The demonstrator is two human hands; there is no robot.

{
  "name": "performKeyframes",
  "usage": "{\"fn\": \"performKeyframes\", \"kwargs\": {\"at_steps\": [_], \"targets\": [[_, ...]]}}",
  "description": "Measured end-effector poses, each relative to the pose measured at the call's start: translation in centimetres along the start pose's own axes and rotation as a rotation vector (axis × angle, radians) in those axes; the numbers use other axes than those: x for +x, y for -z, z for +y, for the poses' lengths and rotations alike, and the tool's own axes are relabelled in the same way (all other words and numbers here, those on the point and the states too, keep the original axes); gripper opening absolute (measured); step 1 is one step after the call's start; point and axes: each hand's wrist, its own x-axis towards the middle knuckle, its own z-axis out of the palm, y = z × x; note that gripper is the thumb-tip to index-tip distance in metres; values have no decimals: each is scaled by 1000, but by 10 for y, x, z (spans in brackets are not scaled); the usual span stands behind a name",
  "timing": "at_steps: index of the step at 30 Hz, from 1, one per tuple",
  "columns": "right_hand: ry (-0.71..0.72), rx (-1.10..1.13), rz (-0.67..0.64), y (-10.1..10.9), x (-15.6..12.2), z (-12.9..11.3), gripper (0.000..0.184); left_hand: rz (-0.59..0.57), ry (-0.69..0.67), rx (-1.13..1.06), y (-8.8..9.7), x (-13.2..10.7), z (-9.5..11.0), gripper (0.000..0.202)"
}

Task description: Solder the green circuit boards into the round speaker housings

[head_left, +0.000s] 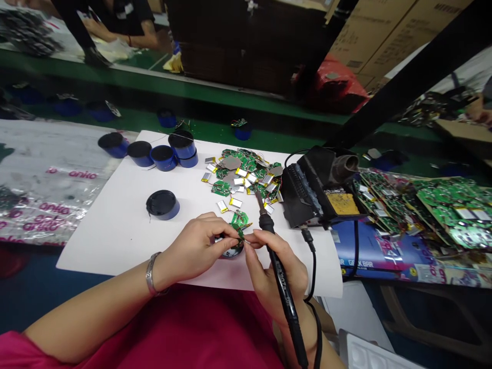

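My left hand (200,246), wearing a bracelet (150,274), pinches a small green circuit board (240,231) between thumb and fingers. My right hand (286,261) is closed around a soldering iron (283,292), whose tip points up and away from me. The right thumb and index finger also meet at the edge of the board; whether they hold a wire there is too small to tell. Under the fingers lies a round piece (233,251), partly hidden. Another green board (239,219) is just beyond my fingertips, beside a heap of boards and silver battery cells (251,178).
A black soldering stand (303,189) with a yellow sponge (342,203) stands right of the heap. Blue round housings (163,205) sit on the white sheet (103,225) at left. Stacked green panels (457,205) lie far right. A person (134,31) works across the green conveyor (134,84).
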Motion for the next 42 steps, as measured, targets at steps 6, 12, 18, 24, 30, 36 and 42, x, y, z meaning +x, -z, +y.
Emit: {"fn": "performKeyframes", "kwargs": {"at_steps": [6,12,18,24,30,36,42], "targets": [[-3,-15,2,0,2,-2,40,-4,-31,33,0,0,-1,12],[-11,-26,14,-2,3,-3,40,16,-145,96,-1,-1,-3,11],[-33,-16,60,-4,1,-1,40,-5,-77,30,2,-1,1,11],[-46,-11,60,-5,0,-3,41,22,-119,52,-1,-1,1,9],[-48,-18,68,-6,0,-4,39,41,-125,47,-2,-1,-1,11],[-91,-38,64,1,-3,-5,42,153,-218,73,-3,-4,-4,8],[-228,-74,167,24,-10,-5,38,242,-242,173,-9,-10,-7,9]]}}
